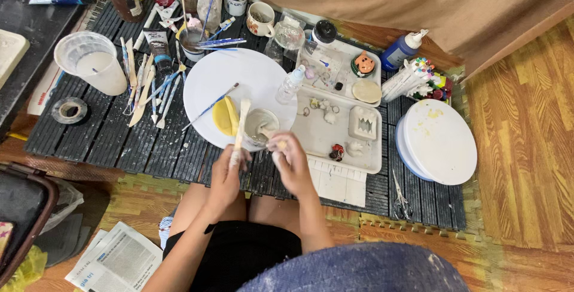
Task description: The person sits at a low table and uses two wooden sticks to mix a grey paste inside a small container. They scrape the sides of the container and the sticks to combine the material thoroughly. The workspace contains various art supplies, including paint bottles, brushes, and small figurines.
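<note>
Wooden stick (241, 125) | left hand (227, 172) grip closed round it | right hand (292, 161) pinching small pale piece (279, 145)

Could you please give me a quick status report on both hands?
Left hand grips flat wooden stick. Right hand pinches small pale piece. Small bowl just beyond, nothing blocking.

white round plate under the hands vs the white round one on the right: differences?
The centre plate carries a paintbrush, a yellow piece and a small bowl; the right plate carries only faint yellowish smears. The centre plate lies singly on the black mat; the right plate sits atop a stack. Both are round and white.
</note>
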